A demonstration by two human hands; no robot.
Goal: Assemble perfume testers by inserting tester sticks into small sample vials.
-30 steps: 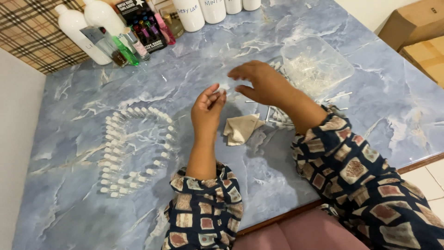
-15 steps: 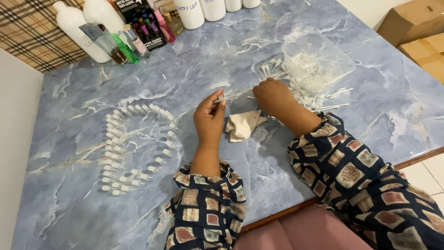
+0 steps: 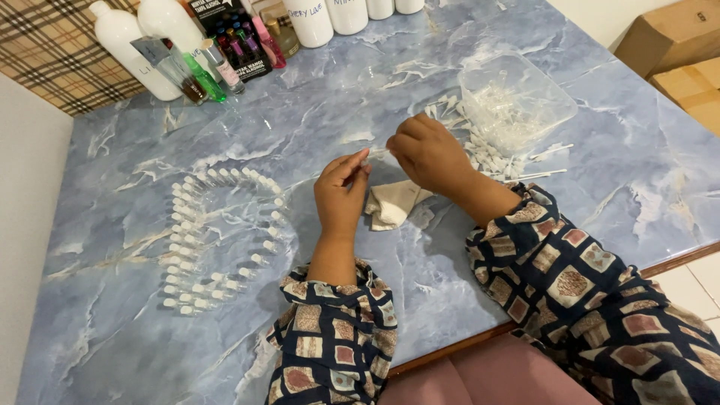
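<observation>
My left hand point(image 3: 341, 196) is raised over the blue marble table point(image 3: 525, 247), its fingertips pinched on a small clear vial. My right hand point(image 3: 429, 154) meets it from the right, pinching a small white spray-pump piece at the vial's top. A crumpled beige cloth point(image 3: 391, 204) lies on the table just below both hands. To the left, several small capped vials point(image 3: 217, 240) stand in curved rows. A clear plastic tub point(image 3: 517, 101) of white pump parts sits to the right, with loose pump pieces point(image 3: 491, 159) scattered beside it.
White bottles point(image 3: 124, 49) and small coloured bottles point(image 3: 225, 56) line the table's far edge, next to a dark display box. Plaid fabric point(image 3: 45, 52) lies at the far left. Cardboard boxes point(image 3: 679, 45) stand on the floor at the right. The table's near edge runs by my lap.
My right hand went to the pump pieces by the tub, then came back to my left hand. The left hand stayed raised holding the vial.
</observation>
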